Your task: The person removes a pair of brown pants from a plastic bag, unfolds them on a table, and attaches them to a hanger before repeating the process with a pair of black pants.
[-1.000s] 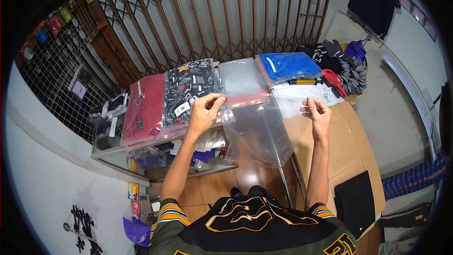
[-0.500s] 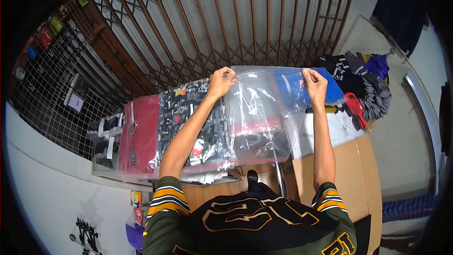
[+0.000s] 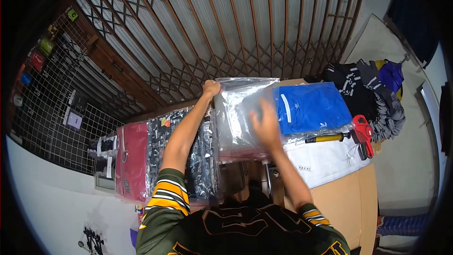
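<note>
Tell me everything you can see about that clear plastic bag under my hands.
The clear plastic bag looks thin, smooth and glossy, with bright glare and creases across its surface. It is spread out between the dark patterned clothes and the folded blue garment. Your left hand grips its upper left corner. Your right hand is blurred over its right side; whether it touches is unclear. Glare hides whether anything is inside.

kinda flat, cool indoor light, hot white glare all over the clear plastic bag (image 3: 238,113), softer shine on the packed clothes, right hand (image 3: 266,125) smeared by motion blur, jersey (image 3: 236,229) pretty dark, heavy fisheye bending the folding gate (image 3: 222,23), corners gone black
</note>
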`<state>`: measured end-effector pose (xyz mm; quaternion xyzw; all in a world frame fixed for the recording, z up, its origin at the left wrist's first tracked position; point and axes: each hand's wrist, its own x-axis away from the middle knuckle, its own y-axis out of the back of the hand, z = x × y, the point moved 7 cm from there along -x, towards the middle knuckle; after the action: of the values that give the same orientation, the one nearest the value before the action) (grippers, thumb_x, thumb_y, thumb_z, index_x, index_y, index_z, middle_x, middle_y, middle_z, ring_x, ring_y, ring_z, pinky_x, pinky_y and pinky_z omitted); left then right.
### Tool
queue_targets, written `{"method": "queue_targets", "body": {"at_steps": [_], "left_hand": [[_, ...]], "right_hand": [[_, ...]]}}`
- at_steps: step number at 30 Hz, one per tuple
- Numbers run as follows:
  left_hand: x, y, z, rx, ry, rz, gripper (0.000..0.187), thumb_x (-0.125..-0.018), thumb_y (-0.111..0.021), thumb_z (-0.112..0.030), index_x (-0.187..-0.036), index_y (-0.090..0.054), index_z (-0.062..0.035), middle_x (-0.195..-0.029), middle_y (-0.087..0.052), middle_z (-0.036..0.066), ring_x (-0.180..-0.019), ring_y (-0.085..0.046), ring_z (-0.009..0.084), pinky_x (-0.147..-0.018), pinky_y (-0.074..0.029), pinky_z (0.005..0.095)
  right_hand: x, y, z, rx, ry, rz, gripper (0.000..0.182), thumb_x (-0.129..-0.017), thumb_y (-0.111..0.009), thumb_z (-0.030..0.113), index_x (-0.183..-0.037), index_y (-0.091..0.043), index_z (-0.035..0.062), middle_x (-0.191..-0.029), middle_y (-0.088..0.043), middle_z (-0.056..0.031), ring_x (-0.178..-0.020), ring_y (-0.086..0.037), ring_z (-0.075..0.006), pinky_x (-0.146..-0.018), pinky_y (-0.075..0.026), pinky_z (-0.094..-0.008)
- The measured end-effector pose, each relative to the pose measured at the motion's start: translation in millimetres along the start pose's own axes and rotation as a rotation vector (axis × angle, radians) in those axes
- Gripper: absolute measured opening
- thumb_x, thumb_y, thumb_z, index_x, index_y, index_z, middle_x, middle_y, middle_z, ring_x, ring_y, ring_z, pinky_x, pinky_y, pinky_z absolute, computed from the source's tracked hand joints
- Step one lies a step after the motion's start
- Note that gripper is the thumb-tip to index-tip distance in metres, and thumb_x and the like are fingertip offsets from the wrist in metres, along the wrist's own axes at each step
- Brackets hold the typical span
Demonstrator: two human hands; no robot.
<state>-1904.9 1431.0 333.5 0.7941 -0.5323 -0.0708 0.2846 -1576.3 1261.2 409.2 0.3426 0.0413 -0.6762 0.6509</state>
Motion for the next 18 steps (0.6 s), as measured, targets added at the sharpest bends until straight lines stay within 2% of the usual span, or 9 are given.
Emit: {"method": "queue_targets", "body": {"at_steps": [1, 2, 4, 5, 8, 12, 13, 16, 18], "left_hand": [[-24.4, -6.3, 17.6, 0.006, 0.015, -0.003, 0.018, -0.095, -0.058, -0.006, -0.09, -0.063, 0.01, -0.097, -0.07, 0.019, -0.075, -0.074, 0.0233, -0.063, -0.065, 0.0311], [-35.3, -8.6, 28.9, -0.019, 0.044, -0.003, 0.018, -0.095, -0.058, -0.006, -0.093, -0.063, 0.0117, -0.1, -0.069, 0.02, -0.076, -0.074, 0.0247, -0.063, -0.065, 0.032], [-49.5, -11.3, 40.5, -0.072, 0.094, -0.003, 0.021, -0.094, -0.057, -0.005, -0.099, -0.063, 0.0153, -0.105, -0.068, 0.022, -0.079, -0.074, 0.0275, -0.063, -0.066, 0.0339], [-34.4, -8.6, 30.7, -0.025, 0.131, -0.051, 0.027, -0.093, -0.054, -0.003, -0.107, -0.064, 0.0181, -0.109, -0.069, 0.025, -0.082, -0.075, 0.0299, -0.064, -0.066, 0.0339], [-38.5, -5.2, 39.1, -0.139, 0.155, -0.046, 0.031, -0.091, -0.054, -0.003, -0.109, -0.063, 0.0202, -0.114, -0.068, 0.028, -0.085, -0.075, 0.0312, -0.064, -0.066, 0.0336], [-33.2, -2.9, 38.1, -0.346, 0.154, 0.04, 0.033, -0.087, -0.06, -0.013, -0.106, -0.069, 0.0119, -0.117, -0.069, 0.029, -0.085, -0.076, 0.0366, -0.078, -0.062, 0.0393], [-31.4, -0.6, 34.5, -0.445, 0.115, -0.053, 0.029, -0.083, -0.064, -0.015, -0.098, -0.072, 0.008, -0.104, -0.073, 0.027, -0.106, -0.072, 0.0355, -0.096, -0.055, 0.0412], [-12.7, -5.1, 15.2, -0.468, -0.061, -0.129, 0.041, -0.085, -0.065, -0.015, -0.119, -0.064, 0.0072, -0.12, -0.067, 0.03, -0.123, -0.061, 0.0409, -0.105, -0.049, 0.0444], [10.4, -17.8, -8.5, -0.498, -0.272, -0.094, 0.047, -0.086, -0.067, -0.016, -0.126, -0.057, 0.0065, -0.125, -0.062, 0.03, -0.126, -0.056, 0.0434, -0.107, -0.046, 0.0457]], "right_hand": [[24.0, -27.2, -8.4, 0.07, 0.026, 0.059, 0.06, -0.094, -0.069, 0.026, -0.146, -0.049, 0.003, -0.147, -0.048, -0.0299, -0.139, -0.043, -0.047, -0.115, -0.035, -0.055], [47.7, -52.4, -16.3, 0.139, 0.05, 0.119, 0.064, -0.094, -0.069, 0.027, -0.149, -0.046, 0.0045, -0.151, -0.043, -0.0305, -0.141, -0.037, -0.0508, -0.115, -0.031, -0.0611], [82.8, -80.5, -22.1, 0.188, -0.082, 0.286, 0.07, -0.092, -0.07, 0.032, -0.151, -0.042, 0.0064, -0.158, -0.03, -0.0322, -0.145, -0.025, -0.0569, -0.113, -0.022, -0.0735], [95.3, -90.1, -29.2, 0.228, -0.125, 0.337, 0.071, -0.091, -0.07, 0.033, -0.152, -0.042, 0.0075, -0.159, -0.027, -0.0319, -0.146, -0.022, -0.0571, -0.113, -0.02, -0.0748], [123.5, -111.0, -51.3, 0.333, -0.231, 0.469, 0.075, -0.09, -0.07, 0.037, -0.154, -0.04, 0.0106, -0.163, -0.019, -0.0312, -0.149, -0.015, -0.0572, -0.113, -0.015, -0.0773], [137.3, -120.7, -67.9, 0.392, -0.264, 0.576, 0.076, -0.09, -0.069, 0.036, -0.155, -0.039, 0.0137, -0.164, -0.016, -0.03, -0.15, -0.011, -0.0559, -0.115, -0.014, -0.0764], [137.7, -122.9, -71.6, 0.399, -0.261, 0.599, 0.075, -0.09, -0.069, 0.036, -0.156, -0.038, 0.0145, -0.164, -0.015, -0.0296, -0.151, -0.01, -0.0553, -0.115, -0.014, -0.0762], [135.6, -125.2, -82.0, 0.372, -0.256, 0.585, 0.077, -0.087, -0.072, 0.034, -0.154, -0.04, 0.0137, -0.164, -0.019, -0.0283, -0.151, -0.011, -0.0543, -0.115, -0.01, -0.0759], [133.2, -123.7, -87.1, 0.347, -0.273, 0.559, 0.074, -0.088, -0.071, 0.033, -0.153, -0.042, 0.0136, -0.164, -0.02, -0.0269, -0.152, -0.012, -0.0521, -0.116, -0.011, -0.075]]}}
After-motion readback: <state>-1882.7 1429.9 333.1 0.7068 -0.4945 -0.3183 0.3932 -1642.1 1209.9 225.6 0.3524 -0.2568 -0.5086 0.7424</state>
